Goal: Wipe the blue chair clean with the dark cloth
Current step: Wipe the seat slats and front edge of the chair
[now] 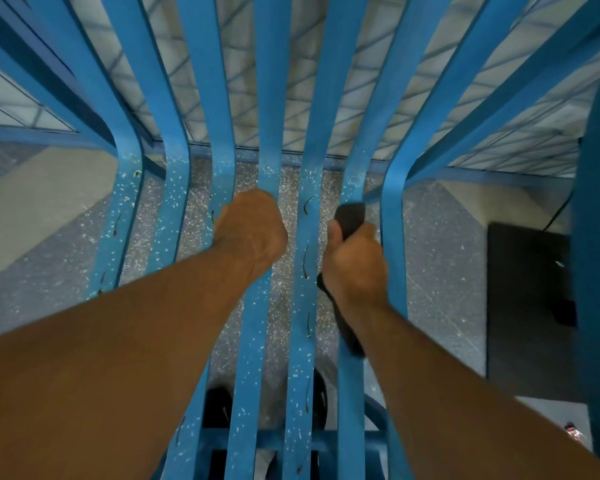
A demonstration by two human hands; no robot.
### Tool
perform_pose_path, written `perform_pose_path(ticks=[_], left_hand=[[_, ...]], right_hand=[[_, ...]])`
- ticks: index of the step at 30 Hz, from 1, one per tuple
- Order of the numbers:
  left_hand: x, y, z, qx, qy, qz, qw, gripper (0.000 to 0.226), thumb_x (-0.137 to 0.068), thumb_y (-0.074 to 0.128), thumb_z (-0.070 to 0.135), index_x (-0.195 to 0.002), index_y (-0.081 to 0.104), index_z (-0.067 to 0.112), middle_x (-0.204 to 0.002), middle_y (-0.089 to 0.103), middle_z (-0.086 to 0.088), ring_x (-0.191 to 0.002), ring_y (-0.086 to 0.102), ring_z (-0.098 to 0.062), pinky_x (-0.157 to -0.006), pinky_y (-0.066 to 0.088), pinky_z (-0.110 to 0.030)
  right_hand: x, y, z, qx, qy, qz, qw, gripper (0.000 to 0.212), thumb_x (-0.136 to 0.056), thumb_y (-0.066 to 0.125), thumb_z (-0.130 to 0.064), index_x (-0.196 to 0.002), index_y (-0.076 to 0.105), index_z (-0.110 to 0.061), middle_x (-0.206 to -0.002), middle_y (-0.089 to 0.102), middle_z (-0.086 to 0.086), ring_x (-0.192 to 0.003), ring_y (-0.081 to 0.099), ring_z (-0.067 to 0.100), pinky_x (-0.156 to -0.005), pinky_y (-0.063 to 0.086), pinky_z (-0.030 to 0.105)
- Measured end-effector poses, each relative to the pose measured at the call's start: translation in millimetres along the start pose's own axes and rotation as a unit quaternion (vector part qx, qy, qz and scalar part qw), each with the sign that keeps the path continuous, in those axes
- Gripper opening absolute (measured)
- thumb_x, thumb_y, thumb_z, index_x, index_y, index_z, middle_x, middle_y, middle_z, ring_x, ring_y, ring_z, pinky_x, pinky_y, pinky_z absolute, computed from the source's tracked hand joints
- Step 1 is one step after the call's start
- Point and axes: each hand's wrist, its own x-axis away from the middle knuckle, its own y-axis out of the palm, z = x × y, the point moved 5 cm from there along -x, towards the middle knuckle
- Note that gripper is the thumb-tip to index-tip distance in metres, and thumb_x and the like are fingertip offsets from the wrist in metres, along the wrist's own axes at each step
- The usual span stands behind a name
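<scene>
- I'm looking down through the blue chair (307, 237). Its long curved slats fill most of my view, and the lower parts are flecked with pale specks.
- My left hand (252, 230) is closed in a fist round one of the middle slats. The fingertips are hidden beneath it.
- My right hand (355, 261) is curled tight on the dark cloth (351, 216), two slats to the right of the left hand.
- The cloth is pressed against that slat. One end sticks out above the thumb and the rest trails down under the wrist.
- Between the slats I see speckled grey floor (440, 271), and black shoes (219, 403) near the bottom edge.
</scene>
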Motion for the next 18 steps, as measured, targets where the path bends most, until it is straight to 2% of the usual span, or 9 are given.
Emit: perform_pose_path(ticks=[2,4,6,8,11,13,15,18], left_hand=[[-1.2,0.4,1.0,-0.003,-0.002,-0.008,1.000,0.016,-0.085,0.069,0.007,-0.078,0.056,0.004,-0.071,0.057,-0.006,-0.067,0.061,-0.021,-0.049,0.045,-0.027],[-4.1,0.6,2.1,-0.013,0.000,-0.011,1.000,0.021,-0.085,0.070,0.008,-0.073,0.053,0.007,-0.072,0.058,-0.006,-0.070,0.063,-0.021,-0.055,0.049,-0.029],[-5.2,0.0,3.3,-0.022,0.000,-0.015,1.000,0.018,-0.085,0.070,0.010,-0.076,0.055,0.006,-0.075,0.060,-0.006,-0.070,0.063,-0.021,-0.056,0.051,-0.029],[-4.7,-0.3,2.8,-0.024,-0.002,-0.022,0.999,0.016,-0.085,0.070,0.011,-0.077,0.057,0.005,-0.076,0.061,-0.007,-0.068,0.062,-0.020,-0.054,0.049,-0.028],[-5.3,-1.8,1.8,-0.020,-0.003,-0.023,1.000,0.020,-0.086,0.069,0.012,-0.077,0.053,0.004,-0.079,0.058,-0.004,-0.066,0.056,-0.017,-0.052,0.044,-0.027],[-4.5,-2.1,2.5,-0.007,-0.003,-0.021,1.000,0.017,-0.087,0.068,0.012,-0.087,0.053,0.005,-0.077,0.053,-0.002,-0.065,0.054,-0.016,-0.052,0.043,-0.025],[-3.2,-1.3,3.3,-0.013,0.001,-0.020,1.000,0.019,-0.088,0.067,0.014,-0.098,0.055,0.003,-0.084,0.056,-0.004,-0.072,0.057,-0.018,-0.056,0.044,-0.025],[-4.4,-1.5,3.7,-0.020,0.001,-0.021,1.000,0.023,-0.089,0.068,0.016,-0.103,0.057,0.002,-0.089,0.059,-0.006,-0.078,0.061,-0.021,-0.061,0.049,-0.028]], right_hand=[[-25.4,-2.6,-15.4,-0.011,0.017,0.006,1.000,0.043,-0.097,0.037,-0.058,-0.105,0.046,-0.016,-0.074,0.048,-0.006,-0.063,0.049,0.012,-0.049,0.032,0.025],[-41.1,-6.0,-27.3,-0.027,0.026,0.009,0.999,0.041,-0.098,0.035,-0.058,-0.101,0.044,-0.018,-0.071,0.042,-0.009,-0.059,0.042,0.007,-0.048,0.027,0.025],[-48.2,-6.8,-32.8,-0.039,0.026,0.014,0.999,0.043,-0.099,0.034,-0.056,-0.108,0.046,-0.016,-0.075,0.044,-0.008,-0.062,0.042,0.010,-0.057,0.032,0.027],[-46.4,-7.2,-31.7,-0.042,0.024,0.018,0.999,0.047,-0.101,0.032,-0.052,-0.118,0.048,-0.012,-0.090,0.054,-0.001,-0.077,0.048,0.017,-0.068,0.034,0.029],[-30.0,-6.0,-19.7,-0.043,0.011,0.011,0.999,0.044,-0.102,0.031,-0.047,-0.123,0.048,-0.013,-0.102,0.061,0.006,-0.084,0.055,0.022,-0.069,0.036,0.031],[-19.6,-5.4,-12.6,-0.034,0.011,0.010,0.999,0.045,-0.102,0.031,-0.048,-0.125,0.048,-0.012,-0.107,0.064,0.010,-0.095,0.061,0.030,-0.073,0.040,0.032],[-22.8,-6.1,-14.9,-0.032,0.018,0.013,0.999,0.047,-0.102,0.031,-0.047,-0.127,0.047,-0.010,-0.113,0.063,0.014,-0.103,0.060,0.034,-0.077,0.041,0.034],[-45.2,-8.9,-28.2,-0.059,0.009,0.013,0.998,0.045,-0.103,0.030,-0.045,-0.125,0.047,-0.009,-0.110,0.062,0.014,-0.099,0.060,0.033,-0.074,0.040,0.033]])
